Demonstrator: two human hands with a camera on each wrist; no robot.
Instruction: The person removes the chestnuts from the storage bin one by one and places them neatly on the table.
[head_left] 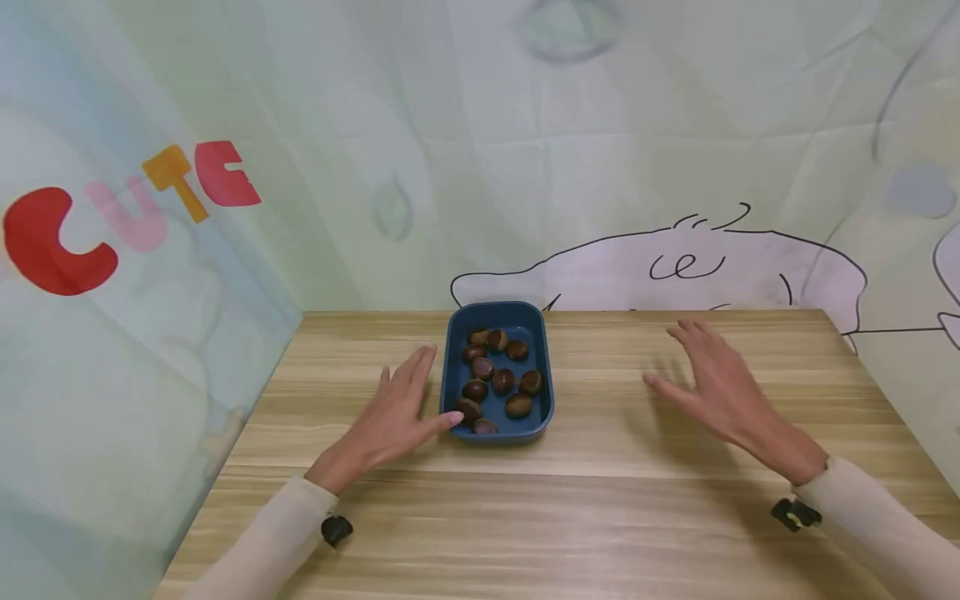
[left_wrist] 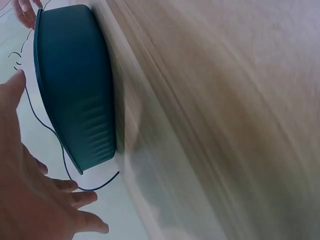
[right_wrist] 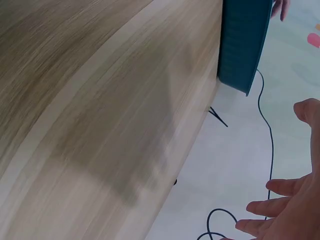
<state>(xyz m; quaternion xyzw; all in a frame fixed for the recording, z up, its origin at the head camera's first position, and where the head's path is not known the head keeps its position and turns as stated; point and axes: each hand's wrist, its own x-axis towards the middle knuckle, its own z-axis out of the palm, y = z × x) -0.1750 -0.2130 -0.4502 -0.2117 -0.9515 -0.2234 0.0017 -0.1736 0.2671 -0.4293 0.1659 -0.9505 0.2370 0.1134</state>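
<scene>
A blue rectangular bin (head_left: 497, 314) stands at the far middle of the table, holding several glossy brown chestnuts (head_left: 503, 381) spread over its floor. Beside its left wall is my left hand (head_left: 393, 421), fingers extended and thumb apart, the thumb tip overlapping the near left corner of the rim in the head view. In the left wrist view, the bin's ribbed outer side (left_wrist: 75, 90) faces the spread fingers. Well to the right of the bin, my right hand (head_left: 720, 387) hovers over the table with fingers loosely straight, holding nothing; its shadow falls on the wood below.
The wooden table (head_left: 570, 517) ends at the back against a printed cloth backdrop (head_left: 337, 217) with colourful letters and a line drawing. Each wrist carries a small black device, one below the left sleeve (head_left: 337, 530) and one by the right cuff (head_left: 795, 514).
</scene>
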